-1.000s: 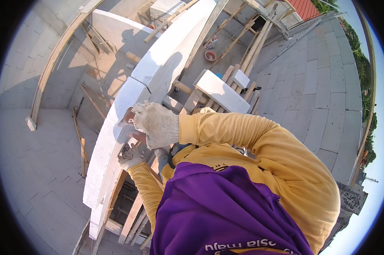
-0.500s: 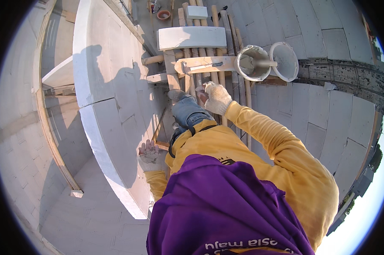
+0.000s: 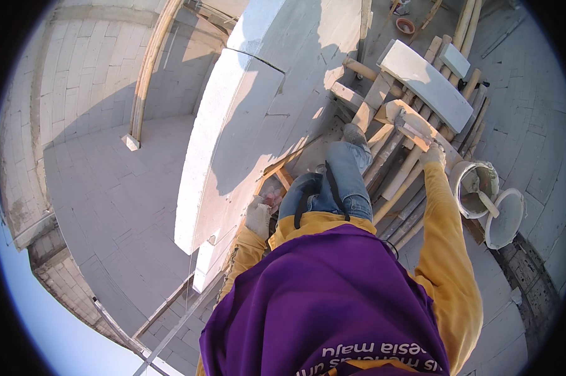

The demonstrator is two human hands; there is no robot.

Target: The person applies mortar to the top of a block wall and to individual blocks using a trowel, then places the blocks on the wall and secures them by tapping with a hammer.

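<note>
My right hand (image 3: 432, 155), in a pale work glove, reaches out to the upper right. Its fingers are closed at the end of a flat, narrow tool (image 3: 414, 133) lying along a light wooden board (image 3: 392, 111); its kind is hard to make out. My left hand (image 3: 258, 216), gloved with bare fingertips, is low beside the wall of pale blocks (image 3: 251, 150). Its fingers look loosely spread near a small wooden frame (image 3: 284, 178), with nothing visible in them. A mortar-smeared bucket (image 3: 474, 188) with a handled tool (image 3: 488, 203) inside stands right of my right hand.
A second whitish bucket (image 3: 505, 219) adjoins the first. One long pale block (image 3: 426, 83) and a smaller block (image 3: 454, 61) rest on round wooden poles (image 3: 399, 182). A reddish bowl (image 3: 405, 26) lies farther off. Left of the wall, a wooden post (image 3: 150, 75) stands above a lower floor.
My view has turned, so the wall and poles appear slanted. My right hand has reached forward from near my legs to the tool on the board. My left hand has shifted along the wall.
</note>
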